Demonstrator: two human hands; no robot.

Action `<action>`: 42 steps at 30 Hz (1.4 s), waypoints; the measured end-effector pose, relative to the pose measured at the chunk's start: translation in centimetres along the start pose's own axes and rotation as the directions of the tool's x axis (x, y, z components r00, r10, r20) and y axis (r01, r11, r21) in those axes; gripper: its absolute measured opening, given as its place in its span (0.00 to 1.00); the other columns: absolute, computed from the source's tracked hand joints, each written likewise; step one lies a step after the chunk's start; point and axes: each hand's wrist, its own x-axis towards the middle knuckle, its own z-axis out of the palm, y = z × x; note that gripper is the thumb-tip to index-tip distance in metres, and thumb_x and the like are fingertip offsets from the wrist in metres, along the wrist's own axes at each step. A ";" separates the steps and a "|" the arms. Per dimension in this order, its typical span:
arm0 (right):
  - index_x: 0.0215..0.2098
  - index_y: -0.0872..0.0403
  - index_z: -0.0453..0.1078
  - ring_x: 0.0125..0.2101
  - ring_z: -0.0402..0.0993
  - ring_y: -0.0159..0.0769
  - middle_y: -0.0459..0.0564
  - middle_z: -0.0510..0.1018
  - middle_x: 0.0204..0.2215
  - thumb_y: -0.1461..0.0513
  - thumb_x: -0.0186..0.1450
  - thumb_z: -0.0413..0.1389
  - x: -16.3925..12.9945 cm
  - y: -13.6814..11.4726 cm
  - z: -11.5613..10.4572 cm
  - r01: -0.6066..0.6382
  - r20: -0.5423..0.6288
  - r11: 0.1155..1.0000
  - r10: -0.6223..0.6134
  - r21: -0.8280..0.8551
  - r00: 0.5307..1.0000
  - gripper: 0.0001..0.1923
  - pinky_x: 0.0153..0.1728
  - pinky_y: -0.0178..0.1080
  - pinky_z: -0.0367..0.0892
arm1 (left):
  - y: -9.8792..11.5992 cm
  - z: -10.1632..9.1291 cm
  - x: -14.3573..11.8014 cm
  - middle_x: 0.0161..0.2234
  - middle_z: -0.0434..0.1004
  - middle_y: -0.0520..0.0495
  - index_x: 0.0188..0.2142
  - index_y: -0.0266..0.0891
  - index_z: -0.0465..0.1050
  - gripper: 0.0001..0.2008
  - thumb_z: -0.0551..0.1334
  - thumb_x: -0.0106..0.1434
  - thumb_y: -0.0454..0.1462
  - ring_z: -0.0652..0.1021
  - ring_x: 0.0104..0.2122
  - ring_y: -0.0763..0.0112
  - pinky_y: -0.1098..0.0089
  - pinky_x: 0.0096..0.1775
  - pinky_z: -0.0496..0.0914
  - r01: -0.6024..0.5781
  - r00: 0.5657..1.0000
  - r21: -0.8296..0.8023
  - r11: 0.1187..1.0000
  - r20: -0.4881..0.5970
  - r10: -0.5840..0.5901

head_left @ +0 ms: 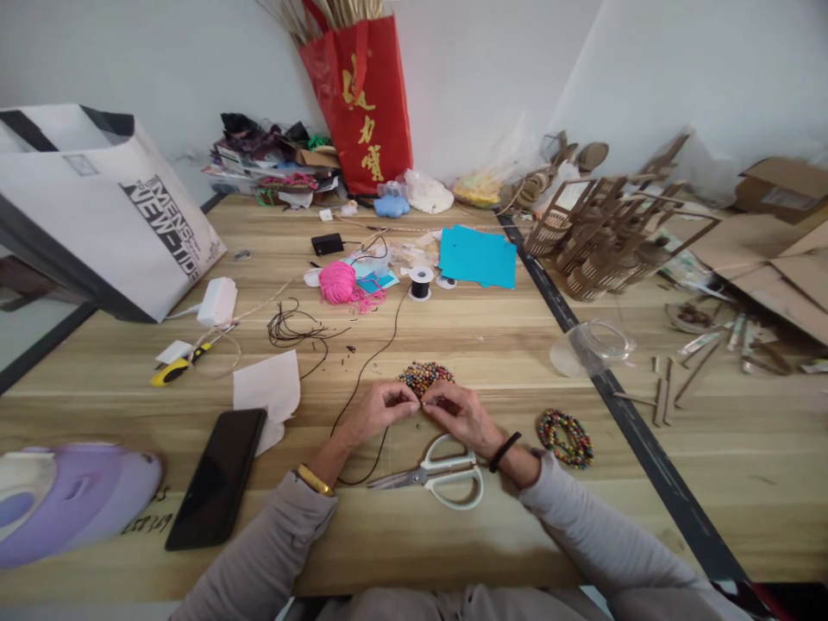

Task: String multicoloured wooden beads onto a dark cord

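Beads (pixel 425 376), small and multicoloured, lie in a loose pile on the tabletop (pixel 485 552), just beyond the fingertips. The step in hand looks like fine work on a single bead, perhaps fitting it to the black cord (pixel 397 326) that runs from the spool (pixel 420 288) and loops near the left wrist. The next move would seem to call for a steady pinch and careful alignment. The left hand (pixel 379 414) and right hand (pixel 462 417) angle inward, thumbs and forefingers drawn into narrow pinches that nearly meet before the pile; what each grips is too small to tell. Both forearms slant in from the near edge, with scissors (pixel 419 476) lying between them.
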 end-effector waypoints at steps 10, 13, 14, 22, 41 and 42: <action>0.34 0.55 0.72 0.29 0.73 0.32 0.50 0.78 0.30 0.58 0.64 0.56 -0.1 0.2 0.0 -0.042 -0.019 0.999 0.043 0.025 0.999 0.08 0.30 0.34 0.67 | 0.1 0.0 0.0 0.24 0.73 0.49 0.29 0.32 0.74 0.11 0.65 0.55 0.41 0.69 0.25 0.75 0.74 0.30 0.62 0.001 1.000 -0.023 1.000 0.002 -0.001; 0.34 0.55 0.72 0.29 0.72 0.32 0.50 0.78 0.29 0.58 0.64 0.57 -0.1 0.2 0.1 -0.044 -0.014 0.999 0.044 0.030 0.999 0.08 0.30 0.34 0.67 | 0.2 0.0 0.0 0.24 0.73 0.50 0.29 0.32 0.75 0.11 0.65 0.55 0.40 0.69 0.26 0.75 0.74 0.30 0.62 0.000 1.000 -0.019 1.000 0.000 0.000; 0.34 0.55 0.72 0.29 0.72 0.32 0.50 0.78 0.29 0.57 0.64 0.57 -0.1 0.2 0.1 -0.044 -0.012 0.999 0.045 0.032 0.999 0.09 0.29 0.34 0.67 | 0.2 0.0 0.0 0.24 0.73 0.50 0.29 0.32 0.75 0.11 0.65 0.55 0.40 0.69 0.26 0.75 0.74 0.30 0.62 0.002 1.000 -0.018 1.000 0.002 -0.002; 0.34 0.55 0.73 0.29 0.72 0.32 0.50 0.77 0.29 0.57 0.65 0.57 -0.1 -0.1 0.0 -0.036 0.004 0.998 0.036 0.045 0.999 0.09 0.30 0.34 0.67 | 0.5 0.1 -0.1 0.23 0.71 0.51 0.29 0.32 0.75 0.11 0.65 0.55 0.41 0.68 0.25 0.75 0.74 0.29 0.60 0.021 1.000 -0.002 1.000 0.011 -0.021; 0.33 0.55 0.73 0.28 0.71 0.32 0.49 0.76 0.28 0.57 0.65 0.57 0.0 -0.2 -0.1 0.010 0.002 1.000 -0.010 0.023 1.000 0.09 0.29 0.33 0.65 | -0.2 -0.1 0.1 0.27 0.79 0.47 0.31 0.31 0.78 0.10 0.66 0.55 0.38 0.73 0.27 0.73 0.73 0.32 0.65 0.036 0.999 -0.034 0.999 0.020 -0.036; 0.33 0.55 0.73 0.29 0.71 0.32 0.49 0.76 0.28 0.57 0.65 0.57 0.0 -0.2 -0.1 0.009 0.002 1.000 -0.009 0.021 1.000 0.09 0.29 0.33 0.65 | -0.1 -0.1 0.1 0.27 0.79 0.46 0.31 0.31 0.78 0.10 0.66 0.55 0.38 0.74 0.27 0.72 0.73 0.33 0.66 0.042 0.999 -0.045 0.998 0.023 -0.041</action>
